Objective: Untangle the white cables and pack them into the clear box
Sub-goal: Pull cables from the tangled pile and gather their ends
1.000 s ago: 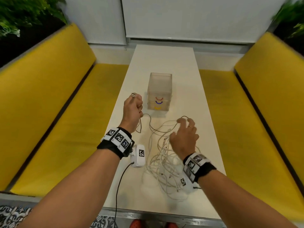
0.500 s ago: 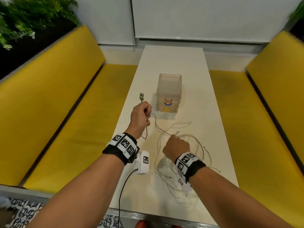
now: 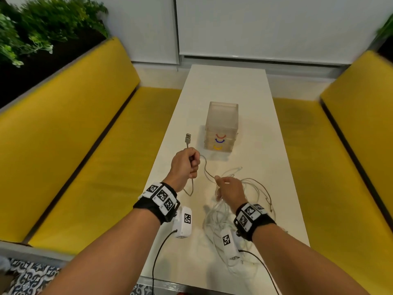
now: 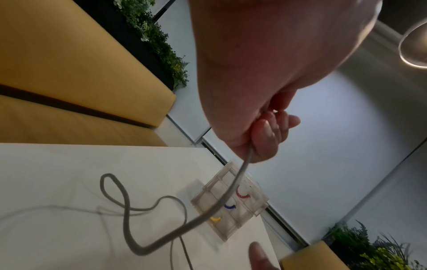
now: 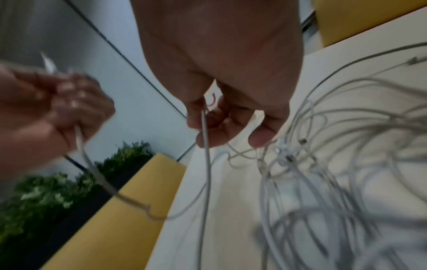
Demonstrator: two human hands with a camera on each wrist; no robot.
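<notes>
A tangle of white cables [image 3: 238,201] lies on the white table [image 3: 229,86], mostly under and right of my right hand. My left hand [image 3: 187,165] is a fist gripping one white cable [image 4: 233,193], whose USB plug [image 3: 188,138] sticks up above the fist. That cable sags in a loop across to my right hand [image 3: 228,188], which pinches it [image 5: 204,131] between thumb and fingers above the pile. The clear box [image 3: 222,126], with red, blue and yellow arcs on its front, stands upright beyond both hands and holds no cable.
Yellow bench cushions [image 3: 70,145] run along both long sides of the table. Green plants [image 3: 32,33] sit behind the left backrest. Black leads trail from both wrist cameras over the near table edge [image 3: 191,282].
My left hand has lifted the cable so its USB plug stands clear above the fist. My right hand went from spread fingers over the pile to pinching the same cable and drawing it up.
</notes>
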